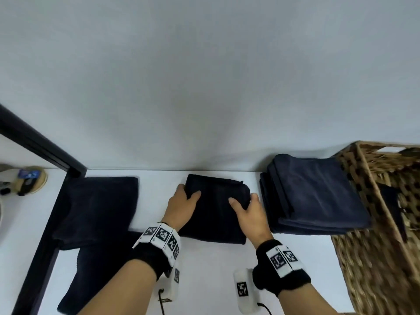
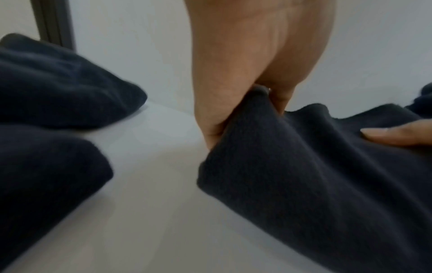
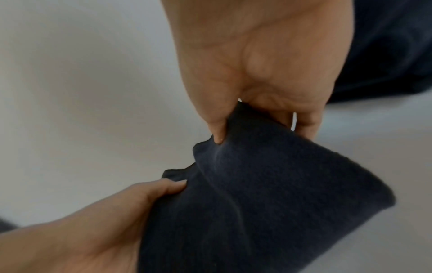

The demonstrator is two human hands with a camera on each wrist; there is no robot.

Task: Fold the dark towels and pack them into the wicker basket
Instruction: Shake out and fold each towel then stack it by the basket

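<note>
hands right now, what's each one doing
Left hand: grips the folded towel at its left edge.
Right hand: grips the same towel's right edge.

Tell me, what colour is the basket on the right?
The wicker basket is mottled brown and tan, clearest in the head view.

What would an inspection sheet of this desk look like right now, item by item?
Surface: white table, set against a pale wall.
Job's things: folded towel in the middle; stack of folded towels to its right, beside the wicker basket; unfolded towels on the left.
Clutter: small objects at far left, too blurred to name.
Grippers: left hand and right hand each pinch a far corner of the folded towel.
Cables: thin black leads from the wrist cameras.
Surroundings: dark frame on the left.
</note>
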